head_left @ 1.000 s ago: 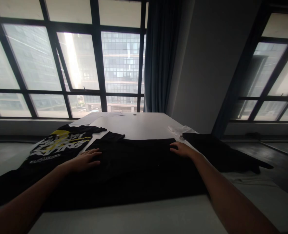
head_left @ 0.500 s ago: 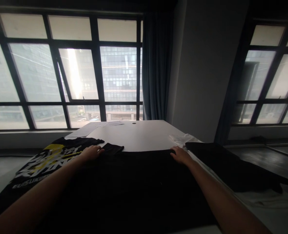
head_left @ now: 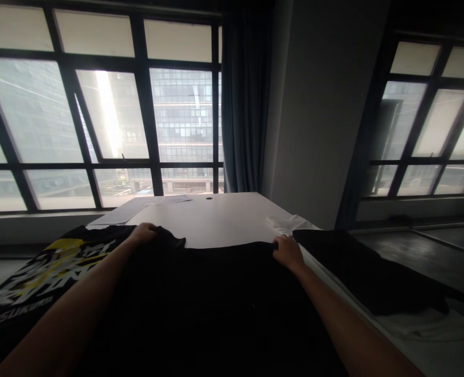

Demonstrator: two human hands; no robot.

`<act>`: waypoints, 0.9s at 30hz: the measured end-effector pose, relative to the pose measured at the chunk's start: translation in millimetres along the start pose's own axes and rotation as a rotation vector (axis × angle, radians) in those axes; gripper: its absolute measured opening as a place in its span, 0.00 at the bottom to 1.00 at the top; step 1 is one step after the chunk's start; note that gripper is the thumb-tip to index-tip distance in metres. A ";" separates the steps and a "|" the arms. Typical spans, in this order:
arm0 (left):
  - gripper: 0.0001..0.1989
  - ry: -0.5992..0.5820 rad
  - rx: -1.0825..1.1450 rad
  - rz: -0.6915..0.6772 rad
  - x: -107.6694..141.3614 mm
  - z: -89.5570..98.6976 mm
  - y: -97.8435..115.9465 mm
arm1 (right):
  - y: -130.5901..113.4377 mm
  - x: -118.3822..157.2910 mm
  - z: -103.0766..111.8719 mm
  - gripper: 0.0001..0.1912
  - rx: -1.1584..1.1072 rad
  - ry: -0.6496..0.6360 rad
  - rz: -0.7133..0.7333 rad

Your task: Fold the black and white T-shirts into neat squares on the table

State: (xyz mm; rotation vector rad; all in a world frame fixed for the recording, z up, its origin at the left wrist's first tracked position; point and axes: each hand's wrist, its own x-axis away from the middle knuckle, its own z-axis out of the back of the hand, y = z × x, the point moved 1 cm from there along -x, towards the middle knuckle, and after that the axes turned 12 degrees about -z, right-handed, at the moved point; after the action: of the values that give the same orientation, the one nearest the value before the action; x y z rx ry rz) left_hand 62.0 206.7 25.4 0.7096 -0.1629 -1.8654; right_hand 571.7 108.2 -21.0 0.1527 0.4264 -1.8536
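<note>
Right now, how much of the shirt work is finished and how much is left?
Done: the plain black cotton shirt lies spread flat on the white table. In hand: the left hand and right hand both grip its far edge, fingers curled. Left: no fold shows in it, and the black shirt with yellow and white lettering and another dark garment lie loose either side.

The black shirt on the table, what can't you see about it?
- Head view: black shirt is so dark that its folds are lost.
- Its near edge is cut off by the picture's bottom.
- Left hand and right hand curl at its far edge; fingertips hidden, grip unclear.
- Printed shirt lettering is cut off.
</note>
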 end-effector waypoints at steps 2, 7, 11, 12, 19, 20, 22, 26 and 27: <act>0.19 0.124 0.010 0.007 6.2 17.1 3.4 | 0.0 1.5 10.7 0.12 -0.079 0.103 -0.015; 0.17 0.191 0.206 -0.126 60.4 45.6 9.3 | 7.2 1.6 34.2 0.10 -0.182 0.006 0.048; 0.15 0.000 0.171 -0.201 116.7 44.5 11.0 | 13.2 9.9 39.1 0.12 -0.090 -0.256 0.138; 0.16 -0.041 0.139 -0.217 127.9 42.6 11.9 | 14.9 13.8 39.2 0.12 -0.073 -0.271 0.155; 0.17 -0.054 0.159 -0.206 165.0 43.9 20.6 | 25.7 39.6 44.3 0.13 -0.079 -0.193 0.183; 0.19 -0.003 0.195 -0.188 167.6 47.9 21.6 | 26.0 41.4 46.5 0.14 -0.084 -0.158 0.189; 0.20 0.055 0.241 -0.187 174.3 56.9 23.7 | 25.7 44.0 50.9 0.14 -0.099 -0.079 0.199; 0.14 -0.001 0.171 -0.234 190.8 70.1 23.8 | 24.1 46.1 52.5 0.14 -0.089 -0.043 0.248; 0.12 -0.031 0.143 -0.227 194.1 71.3 22.2 | 24.0 46.0 51.6 0.14 -0.076 -0.059 0.267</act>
State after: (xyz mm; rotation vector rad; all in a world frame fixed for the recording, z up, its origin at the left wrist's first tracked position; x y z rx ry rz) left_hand -5.3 10.2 16.3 0.8257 -0.2466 -2.0971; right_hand 585.0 42.0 7.1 0.0978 0.4144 -1.5739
